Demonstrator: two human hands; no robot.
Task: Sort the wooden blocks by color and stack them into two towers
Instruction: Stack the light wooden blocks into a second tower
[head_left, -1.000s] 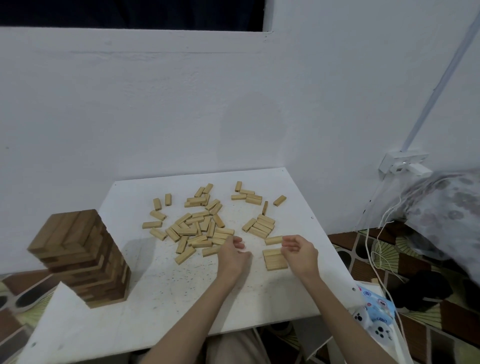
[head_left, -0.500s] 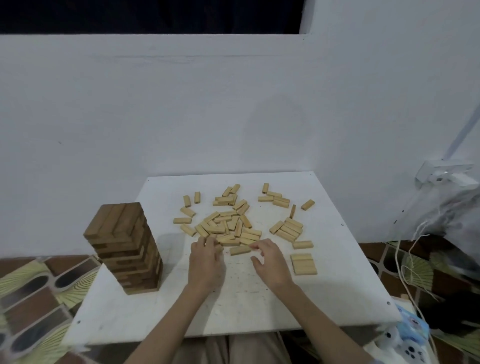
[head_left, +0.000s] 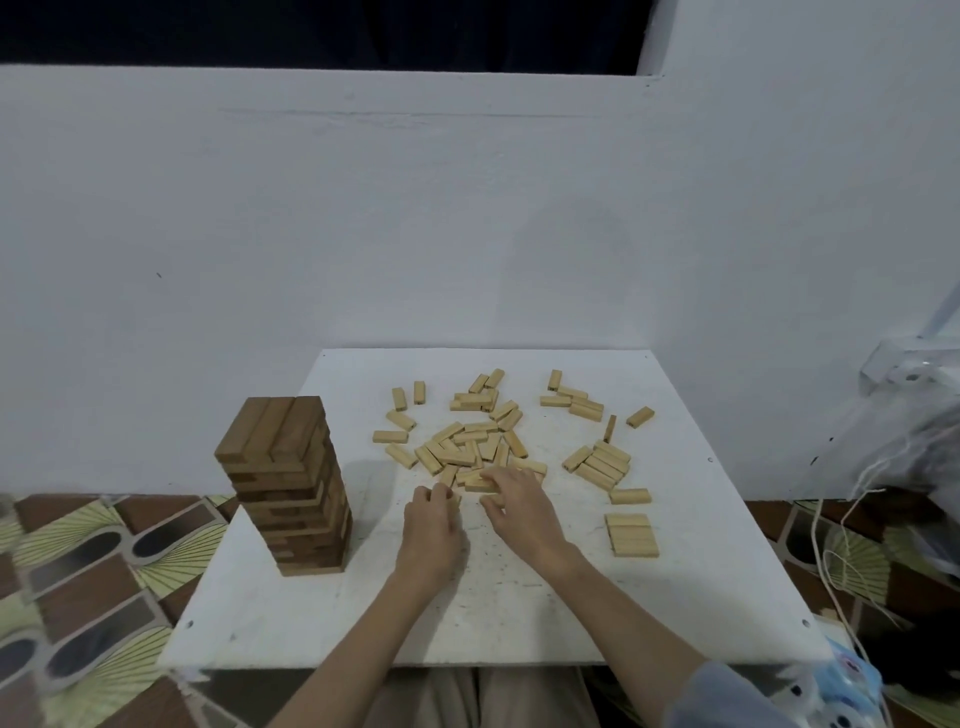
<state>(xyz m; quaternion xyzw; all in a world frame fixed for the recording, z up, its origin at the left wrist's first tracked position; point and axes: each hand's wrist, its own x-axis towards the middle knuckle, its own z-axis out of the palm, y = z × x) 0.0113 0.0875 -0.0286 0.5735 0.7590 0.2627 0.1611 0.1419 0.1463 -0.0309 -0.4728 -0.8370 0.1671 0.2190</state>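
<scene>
Light wooden blocks (head_left: 470, 447): scattered loosely over the far half of the white table (head_left: 519, 623); the densest heap is seen at the middle, just beyond both hands.
Dark block tower (head_left: 288, 483): stood upright on the table's left side, well apart from the light blocks; its top layer is formed of 3 dark blocks laid side by side, and several lower blocks are seen slightly out of line.
Flat row of light blocks (head_left: 631, 535): 3 blocks are laid side by side, touching, on the right of the table, near the right hand.
Single light block (head_left: 629, 496): laid flat just behind that row, apart from it.
Right-hand cluster (head_left: 600, 465): several light blocks are packed in parallel, tilted diagonally, between the central heap and the table's right edge.
Left hand (head_left: 431, 530): fingers are curled at the near edge of the heap, and a light block (head_left: 457, 500) appears to be pinched at the fingertips.
Right hand (head_left: 519, 512): laid palm down with fingers bent onto blocks at the heap's near edge; whether one is actually gripped cannot be told.
Floor (head_left: 78, 597): patterned in brown and green around the table.
White cords (head_left: 831, 545): hung beside the table on the right.
</scene>
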